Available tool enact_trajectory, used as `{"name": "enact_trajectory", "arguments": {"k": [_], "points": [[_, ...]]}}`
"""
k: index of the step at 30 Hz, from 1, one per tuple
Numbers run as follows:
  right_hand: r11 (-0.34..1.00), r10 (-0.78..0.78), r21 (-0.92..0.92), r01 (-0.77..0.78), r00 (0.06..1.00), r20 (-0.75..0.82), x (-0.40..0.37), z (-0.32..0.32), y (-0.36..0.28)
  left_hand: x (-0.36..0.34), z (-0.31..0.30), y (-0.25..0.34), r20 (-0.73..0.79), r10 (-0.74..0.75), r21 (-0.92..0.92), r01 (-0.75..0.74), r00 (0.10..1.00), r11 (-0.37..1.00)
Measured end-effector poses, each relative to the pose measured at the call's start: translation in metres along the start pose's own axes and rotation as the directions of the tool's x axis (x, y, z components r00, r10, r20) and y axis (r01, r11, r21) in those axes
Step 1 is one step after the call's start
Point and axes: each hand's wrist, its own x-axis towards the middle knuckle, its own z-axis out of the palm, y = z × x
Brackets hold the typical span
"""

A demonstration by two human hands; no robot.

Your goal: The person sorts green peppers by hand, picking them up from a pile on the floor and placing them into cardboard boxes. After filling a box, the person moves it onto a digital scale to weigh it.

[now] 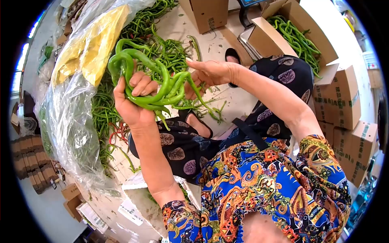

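My left hand point(135, 97) is wrapped around a bunch of long green chili peppers point(164, 83), lifted in front of me. Their curved stems and bodies loop over the fingers, and the thin tips hang to the right. At those tips is my right hand point(208, 75), its thumb stretched away from the fingers, which are partly behind the peppers. Beneath both hands spreads a heap of loose green peppers point(107, 107), with a few red peppers point(118, 133) among them.
Clear plastic sheeting point(71, 121) with a yellow piece point(91, 44) borders the heap on the left. An open cardboard box point(324, 40) of green peppers stands at right, above stacked cartons point(338, 99). Close by my left forearm is a white foam box point(135, 184).
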Motion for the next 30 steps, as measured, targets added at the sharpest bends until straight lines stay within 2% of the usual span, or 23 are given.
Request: {"name": "enact_trajectory", "arguments": {"k": [3,4,7,8,11,12,15,19,22,25,26,29,30], "points": [[0.995,-0.044,-0.093,0.042,0.999,-0.020,-0.009,0.002,0.009,-0.001,-0.001,0.005,-0.022,0.039,0.025,-0.038,0.999,0.999],[0.998,-0.055,-0.008,0.055,0.996,-0.072,-0.017,0.010,0.007,-0.001,-0.004,0.007,-0.012,0.035,0.009,-0.035,0.999,0.999],[0.984,-0.176,0.019,0.175,0.984,0.008,-0.024,0.002,0.008,0.000,-0.009,0.010,-0.075,0.075,0.068,-0.070,0.994,0.995],[0.973,-0.215,0.064,0.223,0.970,-0.116,-0.029,0.008,0.011,0.000,-0.011,0.011,-0.085,0.077,0.093,-0.070,0.993,0.993],[0.821,-0.271,0.533,0.202,0.961,0.053,-0.032,-0.005,0.014,0.002,-0.014,0.011,-0.144,0.109,0.202,-0.079,0.983,0.976],[0.780,-0.296,0.571,0.258,0.955,-0.027,-0.037,-0.001,0.011,0.003,-0.014,0.011,-0.148,0.109,0.206,-0.078,0.983,0.976],[0.721,-0.420,0.583,0.374,0.905,-0.062,-0.045,-0.002,0.010,0.004,-0.012,0.008,-0.163,0.124,0.215,-0.088,0.979,0.973],[0.700,-0.432,0.616,0.361,0.901,-0.036,-0.050,0.003,0.011,0.005,-0.011,0.008,-0.138,0.100,0.196,-0.072,0.985,0.978],[0.755,-0.383,0.560,0.342,0.923,-0.048,-0.053,0.011,0.005,0.004,-0.008,0.004,-0.120,0.071,0.183,-0.049,0.990,0.982],[0.812,-0.336,0.446,0.377,0.926,-0.172,-0.053,0.017,0.008,0.002,-0.007,0.001,-0.121,0.058,0.196,-0.034,0.991,0.980],[0.852,-0.394,0.383,0.358,0.919,0.020,-0.052,0.003,0.010,0.002,-0.006,0.000,-0.123,0.059,0.203,-0.033,0.991,0.979],[0.940,-0.311,0.065,0.334,0.921,-0.233,-0.046,0.018,0.014,0.002,-0.008,0.001,-0.120,0.066,0.214,-0.039,0.991,0.976],[0.959,-0.283,-0.076,0.274,0.949,-0.143,-0.051,0.019,0.011,0.002,-0.008,0.002,-0.119,0.066,0.208,-0.040,0.991,0.977]]}}
